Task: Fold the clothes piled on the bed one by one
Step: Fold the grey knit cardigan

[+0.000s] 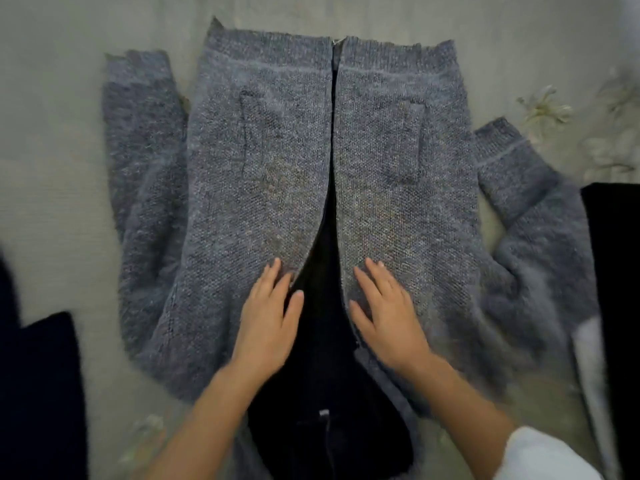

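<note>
A grey-blue knitted zip cardigan [263, 161] lies spread flat, front up, on the bed, hem at the far end and collar towards me. Its front gapes open near me and shows a dark lining [329, 375]. My left hand [268, 323] rests flat with straight fingers on the left front panel beside the zip. On the right front panel my right hand [386, 317] lies flat the same way. The left sleeve [142, 188] runs straight along the body. The right sleeve [519, 188] is bent, its cuff pointing up and left.
The bed sheet [52, 150] is pale grey-green with a faint flower print [543, 109] at the right. A dark garment [41, 393] lies at the near left. Another dark garment [616, 271] and a pale grey one [588, 358] lie at the right edge.
</note>
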`<action>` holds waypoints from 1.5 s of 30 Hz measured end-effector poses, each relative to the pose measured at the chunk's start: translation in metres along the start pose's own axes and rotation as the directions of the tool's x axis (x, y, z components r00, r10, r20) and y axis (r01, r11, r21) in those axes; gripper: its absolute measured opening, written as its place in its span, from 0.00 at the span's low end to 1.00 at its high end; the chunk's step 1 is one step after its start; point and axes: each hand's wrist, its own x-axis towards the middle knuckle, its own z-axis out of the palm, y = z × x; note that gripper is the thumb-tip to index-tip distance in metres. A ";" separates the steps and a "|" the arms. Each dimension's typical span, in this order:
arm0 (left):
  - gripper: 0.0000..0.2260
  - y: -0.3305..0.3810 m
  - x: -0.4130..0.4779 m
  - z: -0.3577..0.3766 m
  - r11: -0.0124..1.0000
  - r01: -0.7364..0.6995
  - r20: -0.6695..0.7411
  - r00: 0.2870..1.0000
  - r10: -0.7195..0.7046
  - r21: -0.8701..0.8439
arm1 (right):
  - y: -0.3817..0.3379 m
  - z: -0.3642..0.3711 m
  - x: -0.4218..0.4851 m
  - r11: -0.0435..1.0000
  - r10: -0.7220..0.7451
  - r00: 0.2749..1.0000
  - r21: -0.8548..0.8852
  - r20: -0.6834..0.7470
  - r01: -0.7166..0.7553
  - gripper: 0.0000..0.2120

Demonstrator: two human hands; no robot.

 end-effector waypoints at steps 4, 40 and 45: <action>0.22 -0.022 -0.104 0.016 0.997 0.081 -0.032 0.996 -0.081 0.019 | -0.005 0.025 -0.093 0.989 0.096 0.995 0.113 -0.006 -0.094 0.26; 0.05 -0.030 -0.228 0.002 0.887 0.434 0.927 0.246 -0.283 0.156 | -0.015 0.050 -0.256 0.623 0.239 0.635 0.385 0.735 -0.681 0.07; 0.18 -0.010 -0.196 -0.051 0.852 0.511 0.978 0.098 -0.186 0.110 | -0.008 0.002 -0.245 0.253 0.053 0.554 0.526 0.831 -0.812 0.14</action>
